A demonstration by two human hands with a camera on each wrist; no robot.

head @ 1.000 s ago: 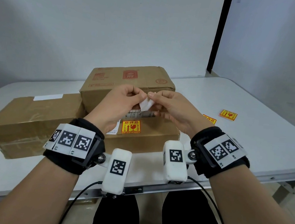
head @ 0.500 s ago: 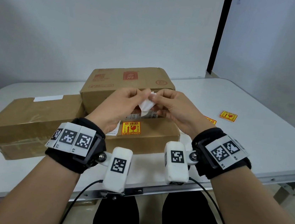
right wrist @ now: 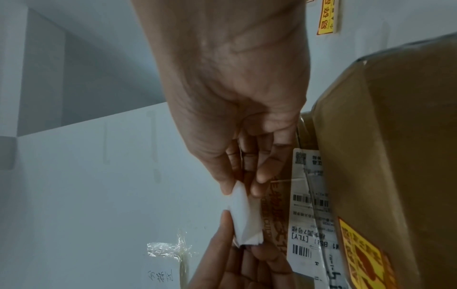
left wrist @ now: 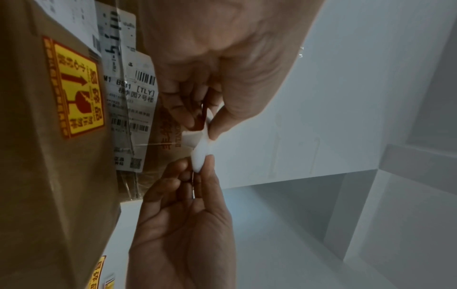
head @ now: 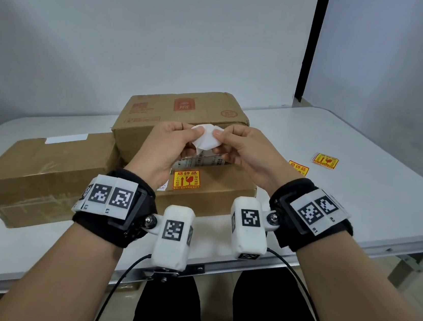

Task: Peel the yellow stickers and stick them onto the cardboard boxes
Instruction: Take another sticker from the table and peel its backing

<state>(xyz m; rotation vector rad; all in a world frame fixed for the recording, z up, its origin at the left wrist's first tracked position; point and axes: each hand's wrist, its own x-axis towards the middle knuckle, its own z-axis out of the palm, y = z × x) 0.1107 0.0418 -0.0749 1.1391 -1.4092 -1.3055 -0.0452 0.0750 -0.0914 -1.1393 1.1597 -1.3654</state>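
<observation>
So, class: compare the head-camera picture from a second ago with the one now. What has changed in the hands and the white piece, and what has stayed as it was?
The white piece, flatter a second ago, is now bowed and crumpled between the left hand and right hand, which keep pinching it in about the same place. Unchanged: the yellow sticker on the front box and two loose stickers on the table.

We see the head view evenly and softly lit, sharp throughout, with faint shadows under the cardboard boxes [head: 44, 166] and straight edges bowing toward the frame borders. Both wrist views look dimmer and grainier: the near palms are shadowed and soft, the white wall [left wrist: 346, 97] behind glows brighter, and lines bend strongly.
</observation>
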